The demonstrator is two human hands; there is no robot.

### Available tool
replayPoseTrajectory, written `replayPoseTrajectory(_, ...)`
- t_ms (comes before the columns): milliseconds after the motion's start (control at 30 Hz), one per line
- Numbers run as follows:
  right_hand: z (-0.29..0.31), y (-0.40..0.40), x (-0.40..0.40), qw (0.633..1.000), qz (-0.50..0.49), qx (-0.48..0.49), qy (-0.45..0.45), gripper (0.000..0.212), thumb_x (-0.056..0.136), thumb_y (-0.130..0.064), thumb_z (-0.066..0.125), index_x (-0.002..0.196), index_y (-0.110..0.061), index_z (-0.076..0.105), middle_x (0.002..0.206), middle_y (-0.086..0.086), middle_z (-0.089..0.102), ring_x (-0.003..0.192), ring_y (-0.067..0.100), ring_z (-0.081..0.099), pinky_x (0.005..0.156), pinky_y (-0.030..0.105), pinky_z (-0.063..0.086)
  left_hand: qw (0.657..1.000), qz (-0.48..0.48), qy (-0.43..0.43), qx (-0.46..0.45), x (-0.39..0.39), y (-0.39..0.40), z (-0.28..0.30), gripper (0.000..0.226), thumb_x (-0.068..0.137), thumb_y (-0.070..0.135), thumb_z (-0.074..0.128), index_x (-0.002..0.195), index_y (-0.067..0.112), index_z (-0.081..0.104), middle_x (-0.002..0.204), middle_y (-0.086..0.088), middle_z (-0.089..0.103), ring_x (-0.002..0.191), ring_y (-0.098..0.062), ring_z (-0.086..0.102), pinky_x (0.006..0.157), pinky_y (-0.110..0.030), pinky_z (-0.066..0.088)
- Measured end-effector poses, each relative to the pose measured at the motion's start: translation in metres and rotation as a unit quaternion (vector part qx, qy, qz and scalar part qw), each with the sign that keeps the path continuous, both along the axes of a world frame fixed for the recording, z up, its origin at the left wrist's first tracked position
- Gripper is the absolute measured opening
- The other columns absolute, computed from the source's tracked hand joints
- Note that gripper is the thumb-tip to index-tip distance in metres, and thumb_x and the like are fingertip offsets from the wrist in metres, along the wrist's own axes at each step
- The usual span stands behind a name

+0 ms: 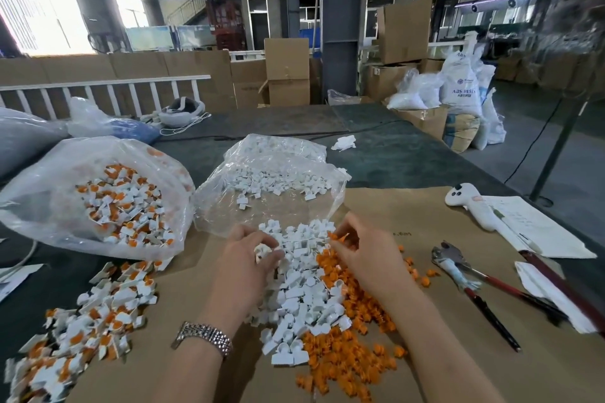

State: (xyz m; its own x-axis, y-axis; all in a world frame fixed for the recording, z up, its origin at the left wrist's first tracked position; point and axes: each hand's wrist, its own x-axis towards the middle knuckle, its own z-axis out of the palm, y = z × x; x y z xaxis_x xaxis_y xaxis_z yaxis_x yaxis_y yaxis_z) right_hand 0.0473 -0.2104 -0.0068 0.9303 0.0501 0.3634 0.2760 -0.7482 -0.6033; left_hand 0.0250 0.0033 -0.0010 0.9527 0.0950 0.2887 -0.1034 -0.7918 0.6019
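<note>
A heap of small white plastic caps lies on brown cardboard in front of me, with a heap of small orange plugs along its right side. My left hand, a metal watch on its wrist, curls its fingers round a white cap at the heap's top left. At the heap's top right my right hand pinches an orange plug. Joined white-and-orange pieces lie spread to the left.
A clear bag of joined pieces stands at the left, and a clear bag of white caps lies behind the heap. Red-handled pliers, a white controller and papers lie at the right. Cardboard boxes and sacks stand beyond the table.
</note>
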Motion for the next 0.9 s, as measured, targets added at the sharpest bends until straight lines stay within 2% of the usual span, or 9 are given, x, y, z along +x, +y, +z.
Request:
replayPoseTrajectory(100,0.001,0.004,-0.010,0.996,0.035,0.083,-0.012,0.018,0.091,-0.031,0.073,0.086,-0.035,0.057,0.079,-0.015,0.068,0.077,-0.003,0.065,0.074,0.019,0.058,0.982,-0.016,0.014,-0.189,-0.005,-0.003,0.001,0.009,0.091,0.037,0.074,0.096,0.031,0.071,0.080,0.006,0.073,0.056,-0.002,0.064,0.048,-0.010,0.046)
replayPoseTrajectory(200,0.005,0.010,-0.020,0.985,0.071,0.152,-0.035,0.017,0.093,-0.027,0.070,0.084,-0.031,0.057,0.079,-0.012,0.065,0.076,0.004,0.064,0.068,0.017,0.053,0.941,-0.064,0.062,-0.327,-0.010,-0.006,-0.001,0.014,0.090,0.033,0.076,0.103,0.027,0.074,0.082,0.002,0.078,0.071,-0.010,0.075,0.063,-0.018,0.058)
replayPoseTrajectory(300,0.008,0.015,-0.025,0.974,0.091,0.205,-0.038,0.020,0.091,-0.015,0.069,0.082,-0.025,0.054,0.077,-0.003,0.061,0.069,0.008,0.058,0.064,0.025,0.052,0.842,-0.115,0.102,-0.518,-0.011,-0.009,-0.003,0.023,0.086,0.016,0.075,0.109,0.016,0.079,0.091,-0.010,0.077,0.080,-0.023,0.074,0.074,-0.024,0.060)
replayPoseTrajectory(367,0.010,0.017,-0.026,0.965,0.107,0.240,-0.008,0.019,0.091,-0.012,0.068,0.087,-0.024,0.055,0.082,0.002,0.064,0.074,0.013,0.065,0.069,0.034,0.058,0.789,-0.133,0.125,-0.586,-0.011,-0.011,-0.006,0.024,0.081,0.009,0.075,0.105,0.008,0.080,0.091,-0.017,0.074,0.080,-0.024,0.073,0.072,-0.024,0.060)
replayPoseTrajectory(433,0.012,0.018,-0.027,0.955,0.124,0.268,0.025,0.018,0.095,-0.013,0.066,0.101,-0.028,0.059,0.092,-0.002,0.067,0.084,0.014,0.071,0.075,0.039,0.062,0.763,-0.142,0.144,-0.614,-0.010,-0.011,-0.008,0.023,0.079,0.004,0.075,0.102,0.003,0.080,0.093,-0.018,0.074,0.082,-0.025,0.074,0.071,-0.024,0.061)
replayPoseTrajectory(533,0.010,0.020,-0.027,0.961,0.118,0.250,0.016,0.028,0.098,-0.010,0.061,0.117,-0.030,0.066,0.104,-0.012,0.069,0.095,0.007,0.070,0.083,0.033,0.061,0.730,-0.158,0.159,-0.646,-0.008,-0.010,-0.010,0.024,0.075,-0.001,0.077,0.099,0.000,0.079,0.094,-0.017,0.074,0.083,-0.027,0.074,0.073,-0.026,0.062)
replayPoseTrajectory(700,0.008,0.018,-0.025,0.951,0.095,0.291,0.047,0.020,0.100,-0.008,0.058,0.103,-0.024,0.070,0.091,-0.009,0.077,0.086,0.006,0.074,0.081,0.033,0.061,0.742,-0.160,0.147,-0.634,-0.007,-0.011,-0.012,0.028,0.077,-0.001,0.076,0.105,-0.002,0.076,0.100,-0.020,0.075,0.079,-0.025,0.074,0.070,-0.025,0.061)
replayPoseTrajectory(800,0.008,0.017,-0.025,0.945,0.111,0.303,0.049,0.017,0.100,-0.010,0.058,0.103,-0.025,0.066,0.090,-0.009,0.078,0.088,0.006,0.074,0.082,0.027,0.060,0.728,-0.165,0.145,-0.650,-0.006,-0.012,-0.013,0.032,0.082,0.000,0.071,0.114,-0.005,0.071,0.111,-0.027,0.073,0.083,-0.028,0.075,0.070,-0.026,0.062)
replayPoseTrajectory(900,0.008,0.016,-0.024,0.940,0.123,0.316,0.041,0.019,0.101,-0.010,0.057,0.106,-0.025,0.068,0.091,-0.010,0.078,0.091,0.006,0.074,0.083,0.021,0.058,0.710,-0.169,0.152,-0.667,-0.005,-0.011,-0.014,0.030,0.082,-0.002,0.069,0.112,-0.004,0.073,0.112,-0.027,0.072,0.092,-0.032,0.076,0.073,-0.026,0.062)
